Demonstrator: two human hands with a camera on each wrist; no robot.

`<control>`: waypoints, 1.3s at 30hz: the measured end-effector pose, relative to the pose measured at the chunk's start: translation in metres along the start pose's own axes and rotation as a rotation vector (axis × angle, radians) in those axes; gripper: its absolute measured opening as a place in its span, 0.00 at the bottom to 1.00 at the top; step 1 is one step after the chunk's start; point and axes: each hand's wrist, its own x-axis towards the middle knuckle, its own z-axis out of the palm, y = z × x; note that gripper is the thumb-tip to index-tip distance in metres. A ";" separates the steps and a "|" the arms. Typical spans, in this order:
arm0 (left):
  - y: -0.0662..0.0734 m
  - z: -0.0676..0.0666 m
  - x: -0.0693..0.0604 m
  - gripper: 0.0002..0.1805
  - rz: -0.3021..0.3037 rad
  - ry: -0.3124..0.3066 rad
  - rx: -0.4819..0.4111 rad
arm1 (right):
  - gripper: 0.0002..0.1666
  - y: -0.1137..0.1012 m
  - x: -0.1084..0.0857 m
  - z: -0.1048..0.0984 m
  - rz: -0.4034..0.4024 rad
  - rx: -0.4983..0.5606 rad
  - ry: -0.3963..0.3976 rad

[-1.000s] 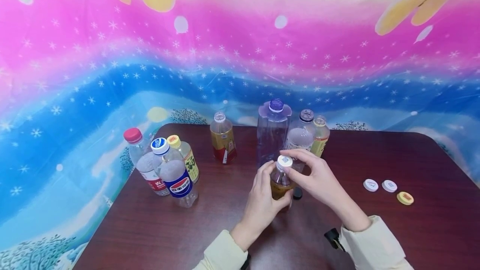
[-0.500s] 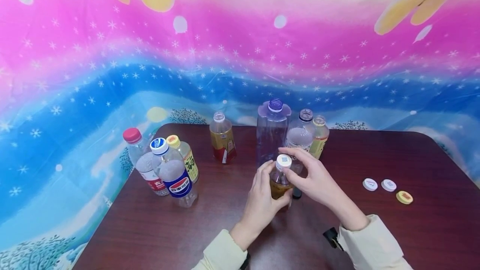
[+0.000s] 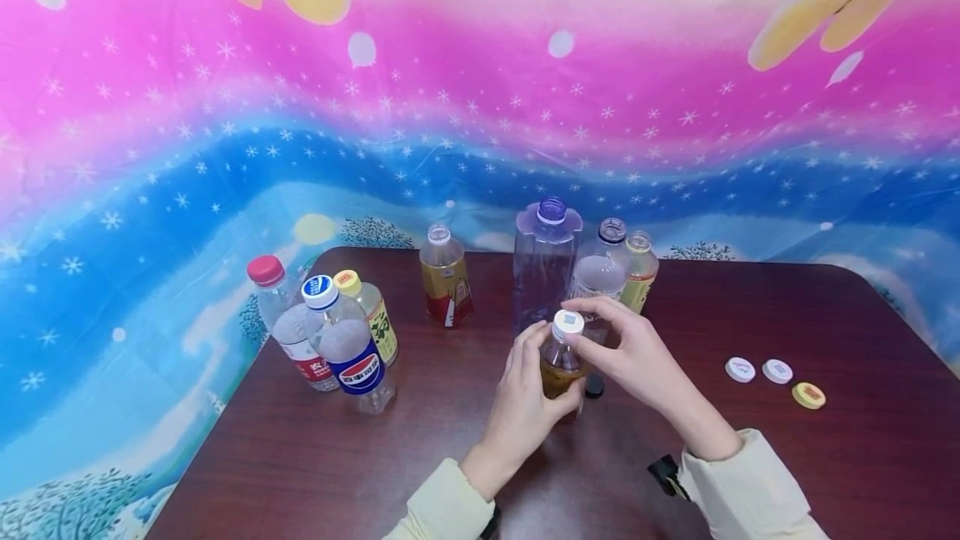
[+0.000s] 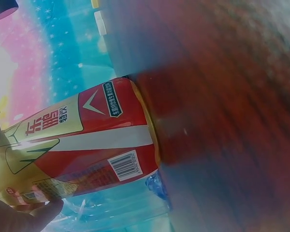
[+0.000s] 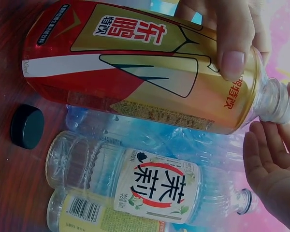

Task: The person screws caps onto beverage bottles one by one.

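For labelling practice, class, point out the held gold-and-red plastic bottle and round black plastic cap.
Held gold-and-red plastic bottle (image 5: pixel 140 67): right wrist view, label.
Round black plastic cap (image 5: pixel 25 126): right wrist view, side.

Three caps (image 3: pixel 777 371) on table (image 3: pixel 712 307), right of bottles (image 3: pixel 448 283)

Left sleeve (image 3: pixel 448 505), pale cream, at six o'clock in the head view; right sleeve (image 3: pixel 750 486), matching, at four o'clock, a black fitting (image 3: pixel 664 476) at its nine o'clock edge.
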 end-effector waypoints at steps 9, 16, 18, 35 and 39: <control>0.000 0.000 0.000 0.43 -0.002 -0.003 0.000 | 0.24 0.002 0.000 0.003 -0.010 -0.043 0.012; 0.001 0.000 0.000 0.43 -0.008 -0.008 0.000 | 0.22 0.004 0.000 0.003 -0.024 -0.034 -0.009; 0.001 0.000 0.000 0.43 -0.007 -0.007 -0.001 | 0.22 0.004 0.000 0.003 -0.022 -0.030 0.003; 0.000 0.000 0.000 0.43 -0.012 0.003 0.003 | 0.20 0.004 0.004 0.007 -0.021 -0.045 0.087; 0.000 0.000 0.000 0.43 -0.007 0.006 0.003 | 0.20 0.003 0.005 0.009 0.026 -0.034 0.103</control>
